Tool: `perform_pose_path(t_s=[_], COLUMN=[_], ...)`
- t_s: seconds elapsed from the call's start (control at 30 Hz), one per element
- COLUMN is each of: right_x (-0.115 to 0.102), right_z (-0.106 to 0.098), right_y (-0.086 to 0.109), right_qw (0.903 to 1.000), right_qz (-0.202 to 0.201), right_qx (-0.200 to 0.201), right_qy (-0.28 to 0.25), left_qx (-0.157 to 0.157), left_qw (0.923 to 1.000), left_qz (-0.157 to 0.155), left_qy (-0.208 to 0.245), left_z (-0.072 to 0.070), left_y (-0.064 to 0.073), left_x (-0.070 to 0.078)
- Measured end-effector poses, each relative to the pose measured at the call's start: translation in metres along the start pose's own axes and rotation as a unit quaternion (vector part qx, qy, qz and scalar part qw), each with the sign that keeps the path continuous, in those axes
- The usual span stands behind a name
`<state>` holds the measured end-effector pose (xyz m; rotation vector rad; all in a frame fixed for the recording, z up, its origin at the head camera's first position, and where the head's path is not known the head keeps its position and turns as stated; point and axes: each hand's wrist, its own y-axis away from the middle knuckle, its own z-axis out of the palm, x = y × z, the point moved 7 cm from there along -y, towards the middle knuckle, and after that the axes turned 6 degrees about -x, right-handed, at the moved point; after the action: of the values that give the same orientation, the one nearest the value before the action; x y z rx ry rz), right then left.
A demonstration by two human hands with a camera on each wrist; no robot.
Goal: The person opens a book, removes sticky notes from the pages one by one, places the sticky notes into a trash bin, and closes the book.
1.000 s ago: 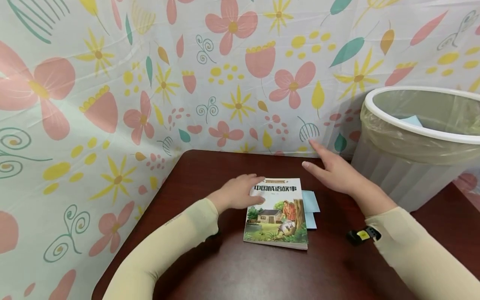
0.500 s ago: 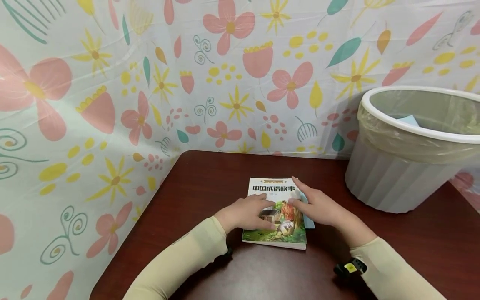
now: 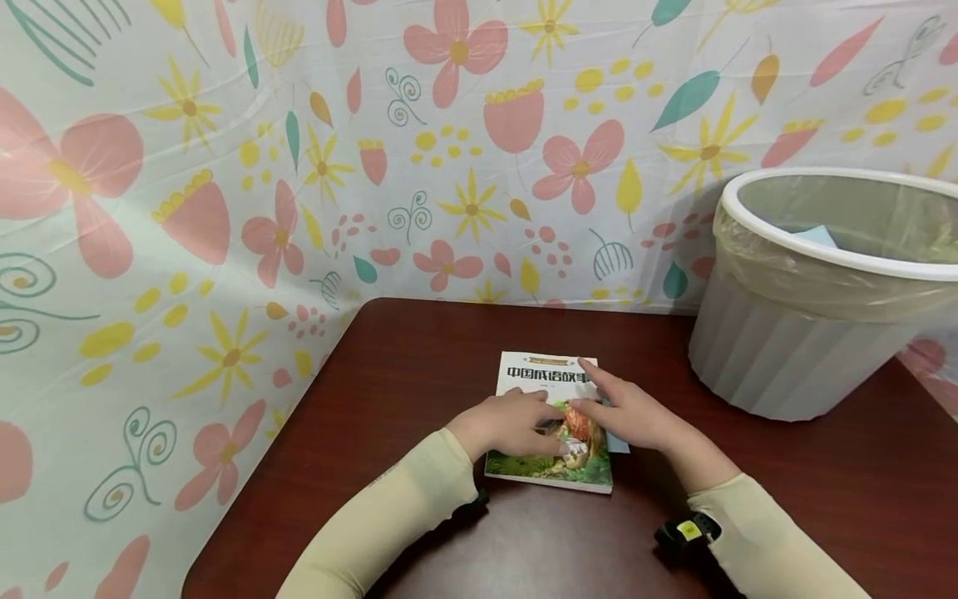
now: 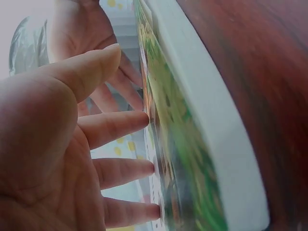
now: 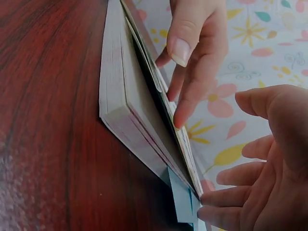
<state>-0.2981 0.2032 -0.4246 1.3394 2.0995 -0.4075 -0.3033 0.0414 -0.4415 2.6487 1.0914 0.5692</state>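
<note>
A paperback book (image 3: 535, 376) with a white title band and a painted village scene lies face up on the table. My left hand (image 3: 509, 423) rests its fingertips on the picture, fingers extended, as the left wrist view shows on the cover (image 4: 185, 144). Over the right part of the book, my right hand (image 3: 634, 412) spreads its thumb and fingers. In the right wrist view its fingertips are right at the cover's edge, beside light blue paper slips (image 5: 180, 199) sticking out of the pages. There the cover stands slightly apart from the page block (image 5: 137, 91).
A grey ribbed trash bin (image 3: 778, 358) with a clear liner stands at the right on the dark red wooden table (image 3: 419, 349). Inside it a piece of light blue paper (image 3: 817, 236) shows. A flower-printed curtain (image 3: 284, 150) hangs behind and to the left.
The right hand came left and down from beside the bin onto the book. My left hand shifted right and toward me, from the title onto the picture. The book stayed in place.
</note>
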Motion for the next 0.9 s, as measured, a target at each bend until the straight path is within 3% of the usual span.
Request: perform_pose_path(t_s=[0.3, 0.5, 0.9], right_x=[0.015, 0.025, 0.031], right_z=[-0.005, -0.009, -0.016], right_y=[0.001, 0.004, 0.004], right_qw=[0.9989, 0.9937, 0.9615], right_qz=[0.03, 0.05, 0.051], right_qx=[0.011, 0.017, 0.012], right_qy=[-0.034, -0.098, -0.27], left_qx=[0.0, -0.003, 0.004], left_qw=[0.9999, 1.0, 0.9998], left_qz=[0.01, -0.008, -0.021], left_qy=[-0.01, -0.004, -0.004], left_z=[0.0, 0.004, 0.006], left_y=[-0.01, -0.013, -0.01], left_x=[0.007, 0.009, 0.008])
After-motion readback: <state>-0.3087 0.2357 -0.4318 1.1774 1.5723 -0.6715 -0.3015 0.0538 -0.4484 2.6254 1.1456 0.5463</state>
